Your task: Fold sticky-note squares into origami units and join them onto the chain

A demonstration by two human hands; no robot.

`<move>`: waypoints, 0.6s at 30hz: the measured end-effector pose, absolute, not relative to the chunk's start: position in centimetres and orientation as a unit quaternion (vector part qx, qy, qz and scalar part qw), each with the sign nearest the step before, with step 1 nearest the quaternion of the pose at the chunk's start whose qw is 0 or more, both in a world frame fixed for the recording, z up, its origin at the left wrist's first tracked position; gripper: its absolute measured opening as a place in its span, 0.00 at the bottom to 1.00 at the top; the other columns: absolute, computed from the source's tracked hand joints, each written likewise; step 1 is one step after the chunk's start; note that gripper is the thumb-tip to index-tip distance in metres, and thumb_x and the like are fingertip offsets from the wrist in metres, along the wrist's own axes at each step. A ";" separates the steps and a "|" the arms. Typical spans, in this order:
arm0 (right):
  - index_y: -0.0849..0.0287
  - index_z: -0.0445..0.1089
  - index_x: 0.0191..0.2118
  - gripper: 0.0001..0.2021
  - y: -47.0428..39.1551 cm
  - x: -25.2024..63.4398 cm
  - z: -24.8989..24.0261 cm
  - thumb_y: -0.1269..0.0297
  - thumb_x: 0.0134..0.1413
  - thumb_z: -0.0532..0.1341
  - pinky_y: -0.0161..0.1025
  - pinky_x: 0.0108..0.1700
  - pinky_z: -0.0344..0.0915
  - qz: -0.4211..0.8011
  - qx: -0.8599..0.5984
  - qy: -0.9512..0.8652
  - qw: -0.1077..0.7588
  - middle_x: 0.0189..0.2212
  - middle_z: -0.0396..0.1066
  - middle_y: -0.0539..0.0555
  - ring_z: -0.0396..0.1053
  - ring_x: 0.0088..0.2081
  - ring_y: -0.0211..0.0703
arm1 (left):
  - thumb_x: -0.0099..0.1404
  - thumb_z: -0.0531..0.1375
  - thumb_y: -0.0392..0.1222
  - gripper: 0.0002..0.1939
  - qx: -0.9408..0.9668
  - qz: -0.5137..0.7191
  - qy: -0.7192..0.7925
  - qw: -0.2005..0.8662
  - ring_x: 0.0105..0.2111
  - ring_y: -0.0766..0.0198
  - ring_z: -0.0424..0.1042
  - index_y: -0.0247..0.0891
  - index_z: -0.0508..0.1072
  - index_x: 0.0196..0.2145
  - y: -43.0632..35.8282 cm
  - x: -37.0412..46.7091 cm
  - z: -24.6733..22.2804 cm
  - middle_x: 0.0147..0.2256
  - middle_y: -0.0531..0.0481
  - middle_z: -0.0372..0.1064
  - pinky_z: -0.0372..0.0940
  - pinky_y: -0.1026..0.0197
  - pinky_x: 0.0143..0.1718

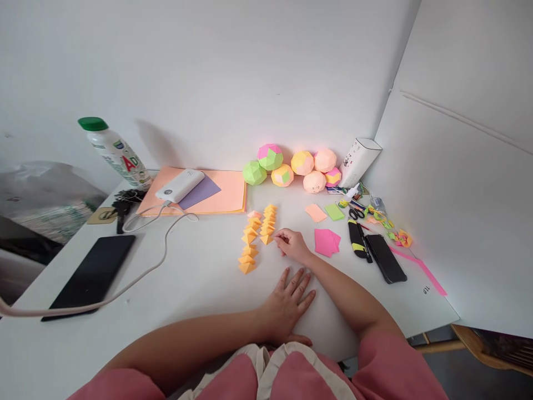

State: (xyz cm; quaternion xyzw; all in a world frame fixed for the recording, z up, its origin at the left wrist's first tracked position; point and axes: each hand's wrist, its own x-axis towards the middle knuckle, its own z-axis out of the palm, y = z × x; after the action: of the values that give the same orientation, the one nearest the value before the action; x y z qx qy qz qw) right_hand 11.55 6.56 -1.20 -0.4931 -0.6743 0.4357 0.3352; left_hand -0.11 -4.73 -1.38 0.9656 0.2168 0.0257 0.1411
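Note:
Two rows of small folded orange paper pieces stand on the white table, a left row (249,239) and a shorter right row (268,224). Beside the near end of the shorter row is my right hand (295,246), its fingers curled together. Whether anything sits between those fingertips is hidden. My left hand (285,308) lies palm down on the table below it, fingers spread, holding nothing. To the right of my right hand are pink sticky notes (326,242), with peach notes (316,213) and green notes (334,211) behind them.
Several paper balls (302,163) sit along the wall. A power bank (180,186) rests on peach paper (227,194). The bottle (119,155) and tablet (94,272) are left; scissors (356,213), a cutter (357,238) and a phone (385,258) lie right.

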 end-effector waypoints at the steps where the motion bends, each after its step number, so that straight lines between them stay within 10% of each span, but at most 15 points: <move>1: 0.59 0.66 0.33 0.07 6.5 11.6 -1.1 0.62 0.52 0.55 0.30 0.22 0.61 0.437 -0.493 -0.674 0.335 0.21 0.63 0.45 0.61 0.16 0.30 | 0.55 0.42 0.72 0.50 0.965 0.024 0.218 0.146 0.63 0.38 0.28 0.33 0.46 0.63 -4.7 -0.1 -1.3 0.64 0.28 0.32 0.26 0.31 0.55; 12: 0.58 0.66 0.34 0.05 6.5 12.0 -0.8 0.65 0.53 0.54 0.31 0.24 0.64 0.441 -0.497 -0.693 0.281 0.23 0.66 0.47 0.65 0.19 0.32 | 0.56 0.42 0.71 0.48 0.961 0.032 0.204 0.186 0.63 0.37 0.28 0.33 0.43 0.64 -4.6 -0.6 -0.4 0.64 0.28 0.31 0.25 0.31 0.56; 18: 0.63 0.69 0.42 0.11 5.1 15.8 3.6 0.69 0.52 0.57 0.46 0.53 0.60 0.171 -0.486 -0.850 0.113 0.49 0.64 0.63 0.62 0.52 0.51 | 0.57 0.43 0.70 0.48 0.960 0.043 0.203 0.187 0.63 0.37 0.30 0.34 0.43 0.64 -4.6 -0.7 -0.4 0.64 0.29 0.30 0.26 0.30 0.56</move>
State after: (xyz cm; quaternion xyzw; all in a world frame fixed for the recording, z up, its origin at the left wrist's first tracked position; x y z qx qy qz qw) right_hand 15.82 5.11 3.58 -0.4861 -0.8496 0.1705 0.1134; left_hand -0.73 -4.63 -0.36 0.9603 0.2026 0.0429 0.1867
